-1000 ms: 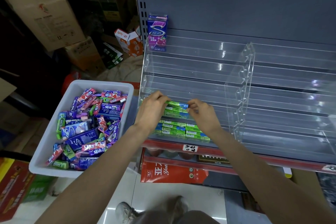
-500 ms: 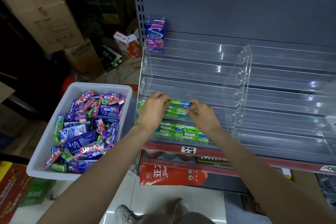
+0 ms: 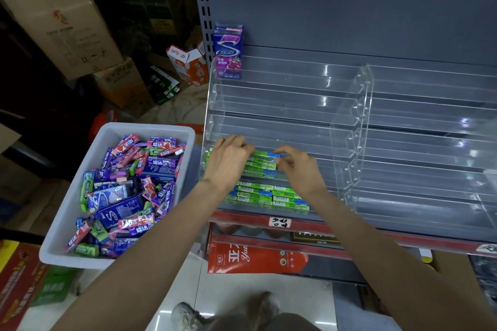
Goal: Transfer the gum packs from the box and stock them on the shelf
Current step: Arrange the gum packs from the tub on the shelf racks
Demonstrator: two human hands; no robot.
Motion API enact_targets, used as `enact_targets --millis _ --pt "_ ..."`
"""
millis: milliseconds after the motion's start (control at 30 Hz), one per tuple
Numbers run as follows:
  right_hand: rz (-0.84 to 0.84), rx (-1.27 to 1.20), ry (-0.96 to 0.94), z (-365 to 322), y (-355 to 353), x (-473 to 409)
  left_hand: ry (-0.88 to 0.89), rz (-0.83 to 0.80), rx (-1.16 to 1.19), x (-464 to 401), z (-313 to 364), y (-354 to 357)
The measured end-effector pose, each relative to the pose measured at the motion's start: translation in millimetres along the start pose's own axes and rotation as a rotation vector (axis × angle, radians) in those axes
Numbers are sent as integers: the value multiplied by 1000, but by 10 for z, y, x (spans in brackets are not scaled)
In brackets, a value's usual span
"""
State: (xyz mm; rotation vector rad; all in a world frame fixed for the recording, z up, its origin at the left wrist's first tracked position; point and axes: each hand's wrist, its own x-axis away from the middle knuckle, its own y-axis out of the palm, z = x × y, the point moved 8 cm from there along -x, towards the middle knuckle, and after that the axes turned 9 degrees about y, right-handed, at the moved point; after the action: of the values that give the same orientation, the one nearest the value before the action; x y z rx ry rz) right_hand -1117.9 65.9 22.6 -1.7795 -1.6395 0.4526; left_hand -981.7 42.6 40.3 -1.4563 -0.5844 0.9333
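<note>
Currently stacked in second-lowest tier of clear acrylic shelf [image 3: 282,104]: green gum packs [image 3: 262,164]. Gripped at left end by left hand [image 3: 228,162], fingers curled over stack; pinched at right end by right hand [image 3: 300,169]. Further green packs [image 3: 269,196] in tier below. White box [image 3: 80,169] of mixed packs alongside, left.

Both bare forearms reach up and forward from the bottom edge, the left from about seven o'clock, the right from about five o'clock, converging toward the middle. The left hand [image 3: 228,162] lies palm down, knuckles raised, its fingers curled over at the tips. The right hand [image 3: 301,168] sits just beside it at three o'clock, back of the hand upward, fingers bent and pinched toward the left hand.
</note>
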Motion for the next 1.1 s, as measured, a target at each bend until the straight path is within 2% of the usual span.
enact_targets --millis 200,367,567,800,1000,1100 --pt "50 11 -26 -43 -9 -10 21 -6 -43 -4 -41 23" --pt "103 15 -21 -42 -2 -2 -59 -31 86 -9 -147 65" --pt "129 5 0 8 17 -14 72 47 105 167 -97 29" --pt "138 115 64 27 59 -66 89 -87 -22 157 -93 59" --pt "138 118 40 38 63 -64 137 41 -11 294 -7 -4" --pt "129 131 25 44 66 -59 148 30 -15 355 0 43"
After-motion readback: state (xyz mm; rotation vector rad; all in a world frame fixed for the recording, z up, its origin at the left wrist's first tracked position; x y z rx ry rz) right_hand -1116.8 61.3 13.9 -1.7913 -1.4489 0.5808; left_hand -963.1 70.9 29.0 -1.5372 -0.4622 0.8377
